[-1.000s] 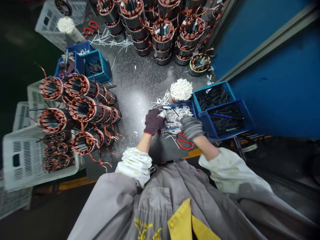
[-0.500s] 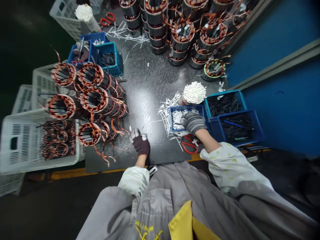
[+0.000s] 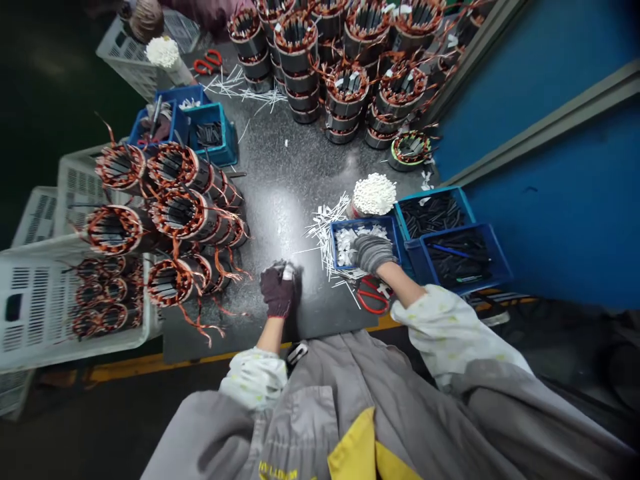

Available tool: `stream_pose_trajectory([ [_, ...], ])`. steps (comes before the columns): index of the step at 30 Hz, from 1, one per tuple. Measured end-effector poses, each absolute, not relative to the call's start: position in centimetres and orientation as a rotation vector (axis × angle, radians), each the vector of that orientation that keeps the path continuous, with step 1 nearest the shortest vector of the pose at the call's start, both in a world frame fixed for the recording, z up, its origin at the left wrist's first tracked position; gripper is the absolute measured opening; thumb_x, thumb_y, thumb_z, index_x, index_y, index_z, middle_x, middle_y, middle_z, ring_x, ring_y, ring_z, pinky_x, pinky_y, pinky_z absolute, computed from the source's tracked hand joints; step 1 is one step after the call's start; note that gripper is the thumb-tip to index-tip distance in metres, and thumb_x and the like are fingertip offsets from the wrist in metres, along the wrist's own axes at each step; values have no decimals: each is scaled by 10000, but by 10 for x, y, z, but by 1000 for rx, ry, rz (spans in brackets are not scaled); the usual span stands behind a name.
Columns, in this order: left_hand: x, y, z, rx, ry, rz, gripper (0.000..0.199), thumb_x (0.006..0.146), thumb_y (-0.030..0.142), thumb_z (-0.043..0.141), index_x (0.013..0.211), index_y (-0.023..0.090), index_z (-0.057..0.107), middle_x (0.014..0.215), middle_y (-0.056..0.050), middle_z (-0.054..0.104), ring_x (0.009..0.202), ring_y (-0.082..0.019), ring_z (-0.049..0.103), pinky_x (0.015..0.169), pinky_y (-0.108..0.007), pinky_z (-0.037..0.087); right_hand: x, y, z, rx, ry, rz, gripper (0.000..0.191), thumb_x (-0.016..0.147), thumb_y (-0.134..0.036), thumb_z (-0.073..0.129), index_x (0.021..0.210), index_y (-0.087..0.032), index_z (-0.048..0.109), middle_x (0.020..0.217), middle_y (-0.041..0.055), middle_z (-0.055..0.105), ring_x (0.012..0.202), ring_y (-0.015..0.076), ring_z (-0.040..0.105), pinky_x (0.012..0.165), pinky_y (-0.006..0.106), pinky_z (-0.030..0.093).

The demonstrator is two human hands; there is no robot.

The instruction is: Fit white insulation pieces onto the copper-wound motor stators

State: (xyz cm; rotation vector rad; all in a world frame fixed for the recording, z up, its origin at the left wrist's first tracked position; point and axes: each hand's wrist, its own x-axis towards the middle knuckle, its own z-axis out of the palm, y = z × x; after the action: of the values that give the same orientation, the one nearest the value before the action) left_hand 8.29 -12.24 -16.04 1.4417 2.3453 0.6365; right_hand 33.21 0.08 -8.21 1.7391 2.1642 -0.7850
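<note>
My left hand [image 3: 278, 291], in a dark glove with pale fingertips, rests low over the dark tabletop [image 3: 260, 160] with its fingers curled in; anything inside them is hidden. My right hand [image 3: 375, 254], in a grey striped glove, reaches into a small blue bin [image 3: 364, 221] of white pieces [image 3: 345, 248]. Its fingers are pressed together among the pieces, and what they pinch is too small to make out. Thin white sticks [image 3: 325, 233] lie scattered left of that bin. Red-handled scissors [image 3: 373, 301] lie just below it.
Copper-wound rings [image 3: 180, 212] lie stacked at left; more upright stacks [image 3: 296, 40] stand at the back. A white stick bundle [image 3: 374, 194] is behind the bin. Bins of black strips [image 3: 457, 257] sit at right, a white crate [image 3: 35, 300] at far left. Another person's gloved hand [image 3: 147, 19] shows top left.
My left hand has curled its fingers, which were spread before. The right hand stays in the bin of white pieces. The view has shifted slightly, and another person's glove now shows at the top left.
</note>
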Motion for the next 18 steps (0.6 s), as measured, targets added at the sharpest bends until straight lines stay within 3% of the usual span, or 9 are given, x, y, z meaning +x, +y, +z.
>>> stream_pose_trajectory([
  [5,82,-147,-156,1445,2285,688,320,924,453,514,961,203,709,1038,-118,741,1075,-294,655,1014,-464,488,399,0,-32,1979,2159,-769,280,920,-362,631,1103,-201,769,1047,73,788,945,229,721,850,312,550],
  [9,97,-158,-153,1447,2222,761,407,955,461,465,1098,170,713,1093,-147,739,1091,-310,658,1008,-496,499,459,0,1,2490,2096,-678,355,895,-365,603,1151,-183,769,1179,120,768,1135,326,692,1039,459,511],
  [11,107,-164,-144,1459,2199,789,434,980,449,449,1211,167,685,1169,-145,732,1118,-290,662,1012,-470,510,465,-5,3,2748,2074,-1054,349,869,-386,630,1136,-209,767,1191,106,768,1181,328,682,1088,502,494],
  [13,122,-168,-126,1474,2155,827,437,1003,428,445,1304,180,641,1222,-122,725,1126,-247,674,1005,-414,528,449,-17,-6,2757,1900,-1850,345,849,-435,651,1119,-247,755,1155,77,778,1111,294,718,1029,496,553],
  [15,143,-166,-100,1506,2037,892,423,1018,409,461,1354,199,608,1216,-92,735,1087,-205,698,968,-355,550,419,-33,-19,2501,1537,-2593,345,812,-478,676,1079,-272,746,1126,63,783,1027,270,746,957,489,601],
  [18,178,-150,-59,1681,1769,867,496,958,453,618,1408,251,571,1148,-42,761,1011,-186,725,887,-296,568,374,-61,-37,2172,1373,-2909,308,757,-474,722,1009,-298,740,1144,53,774,1089,263,729,990,499,593],
])
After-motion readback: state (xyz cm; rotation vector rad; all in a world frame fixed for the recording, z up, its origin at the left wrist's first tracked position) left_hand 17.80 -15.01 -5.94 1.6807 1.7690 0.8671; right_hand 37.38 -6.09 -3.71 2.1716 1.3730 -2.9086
